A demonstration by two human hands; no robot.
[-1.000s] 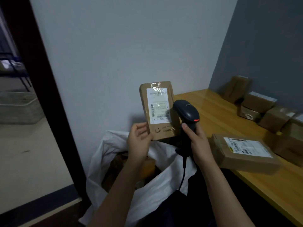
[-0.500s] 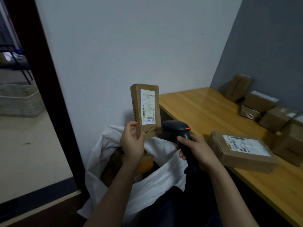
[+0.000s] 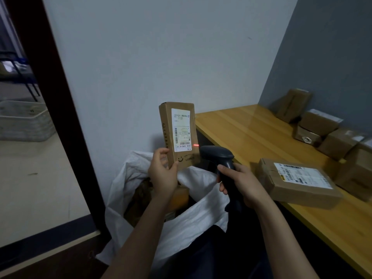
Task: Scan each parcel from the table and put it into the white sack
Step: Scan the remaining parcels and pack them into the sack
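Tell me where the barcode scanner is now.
In the head view the barcode scanner sits just right of centre, gripped by the right hand, beside the upright parcel that the left hand holds over the white sack.

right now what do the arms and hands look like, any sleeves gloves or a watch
The left hand and right hand are bare: no gloves, and no ring shows. The left forearm and right forearm are bare down to the picture's edge, with no sleeve, watch or band in view. Dark blue cloth shows between them, probably the person's clothing.
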